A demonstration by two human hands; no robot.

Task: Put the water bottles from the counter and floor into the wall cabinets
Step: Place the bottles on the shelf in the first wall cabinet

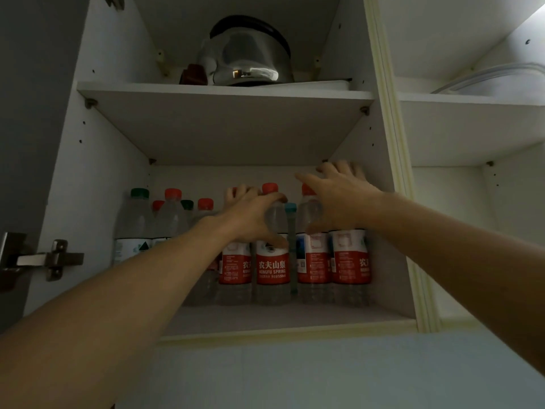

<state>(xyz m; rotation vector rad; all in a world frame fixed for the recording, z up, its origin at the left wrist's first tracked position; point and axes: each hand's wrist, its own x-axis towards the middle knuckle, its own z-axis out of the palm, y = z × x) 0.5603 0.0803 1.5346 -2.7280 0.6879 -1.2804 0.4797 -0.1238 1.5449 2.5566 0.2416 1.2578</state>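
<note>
Several clear water bottles with red labels and red caps stand in a row on the lower shelf (265, 321) of an open wall cabinet. My left hand (247, 216) is wrapped around the shoulder of one red-labelled bottle (272, 264) in the middle of the row. My right hand (339, 199) lies with spread fingers over the top of the far-right bottle (351, 258), hiding its cap. Another red-labelled bottle (312, 258) stands between them. Green-capped and red-capped bottles (135, 219) fill the left side.
A slim blue-capped item (291, 208) stands between the bottles. A steel kettle (250, 54) sits on the upper shelf. The open door's hinge (50, 258) is at the left. A second cabinet compartment (472, 134) lies to the right, tiled wall below.
</note>
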